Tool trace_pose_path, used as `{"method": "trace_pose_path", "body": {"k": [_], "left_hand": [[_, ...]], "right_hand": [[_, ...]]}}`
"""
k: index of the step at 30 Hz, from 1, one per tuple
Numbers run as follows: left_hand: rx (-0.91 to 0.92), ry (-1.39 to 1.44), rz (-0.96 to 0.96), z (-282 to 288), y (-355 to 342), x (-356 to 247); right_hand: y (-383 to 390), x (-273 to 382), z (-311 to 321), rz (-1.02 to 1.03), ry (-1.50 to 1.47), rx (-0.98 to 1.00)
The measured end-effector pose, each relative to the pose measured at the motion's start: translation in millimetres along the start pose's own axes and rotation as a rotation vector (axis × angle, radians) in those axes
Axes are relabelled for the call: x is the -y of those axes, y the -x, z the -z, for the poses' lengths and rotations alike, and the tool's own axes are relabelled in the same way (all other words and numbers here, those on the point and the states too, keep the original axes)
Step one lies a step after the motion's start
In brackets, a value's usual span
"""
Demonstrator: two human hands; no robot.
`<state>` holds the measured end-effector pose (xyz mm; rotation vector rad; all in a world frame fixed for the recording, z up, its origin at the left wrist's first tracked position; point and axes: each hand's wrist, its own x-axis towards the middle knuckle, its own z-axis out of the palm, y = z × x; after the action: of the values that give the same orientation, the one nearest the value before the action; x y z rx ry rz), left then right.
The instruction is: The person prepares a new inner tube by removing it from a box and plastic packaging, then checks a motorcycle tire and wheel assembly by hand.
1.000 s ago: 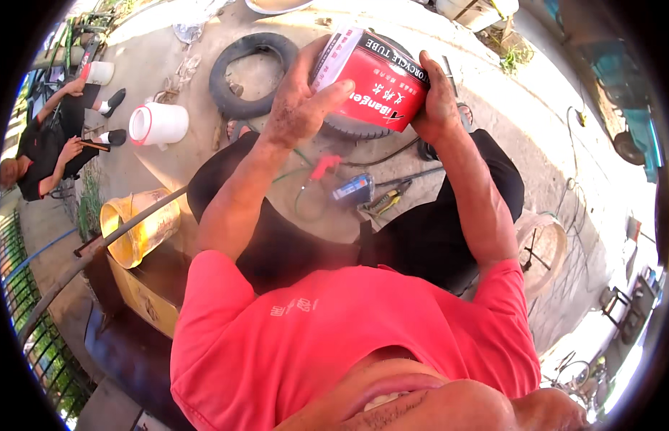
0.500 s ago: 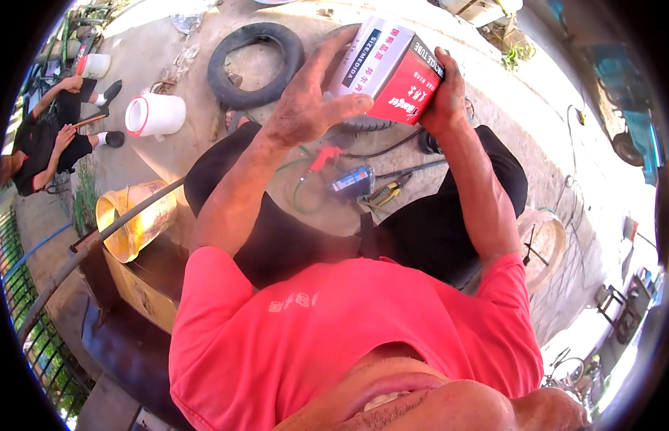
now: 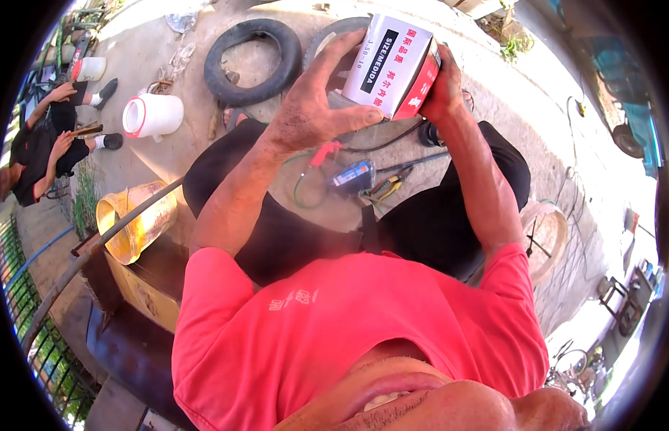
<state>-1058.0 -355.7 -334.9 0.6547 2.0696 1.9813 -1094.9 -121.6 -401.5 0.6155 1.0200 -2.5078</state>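
My left hand (image 3: pixel 313 108) grips the left side of a white and red cardboard box (image 3: pixel 385 61), thumb along its lower edge. My right hand (image 3: pixel 444 90) is wrapped round the box's right side, its fingers partly hidden. The box is raised and tilted, with a printed white face turned upward. Behind it lies a tyre (image 3: pixel 321 37), mostly hidden, beside a dark rubber ring (image 3: pixel 217 68). Between my legs are a red air gun (image 3: pixel 324 154) with hoses, a dark blue container (image 3: pixel 350 178) and pliers (image 3: pixel 385 188).
At left another person (image 3: pixel 40 154) holds an object. White buckets (image 3: pixel 155 115) lie nearby. A yellow bucket (image 3: pixel 133 223) rests by a metal bar (image 3: pixel 144 212). A fence (image 3: pixel 22 302) is at far left, a round rim (image 3: pixel 550 237) and cables at right, teal machinery (image 3: pixel 622 100) at upper right.
The box has turned, so its white printed face now shows more and its red face less. It has also moved slightly up and right, both my hands moving with it.
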Motion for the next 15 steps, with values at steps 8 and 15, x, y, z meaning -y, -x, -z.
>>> {"method": "trace_pose_path", "body": {"k": [8, 15], "left_hand": [[-0.017, -0.048, 0.028, 4.4, 0.8, 4.8], [-0.183, -0.205, 0.032, -8.9, 4.2, 22.2]], "right_hand": [[-7.1, 10.3, 9.6, 0.082, 0.007, -0.015], [-1.4, 14.1, 7.9, 0.663, 0.452, 0.152]]}}
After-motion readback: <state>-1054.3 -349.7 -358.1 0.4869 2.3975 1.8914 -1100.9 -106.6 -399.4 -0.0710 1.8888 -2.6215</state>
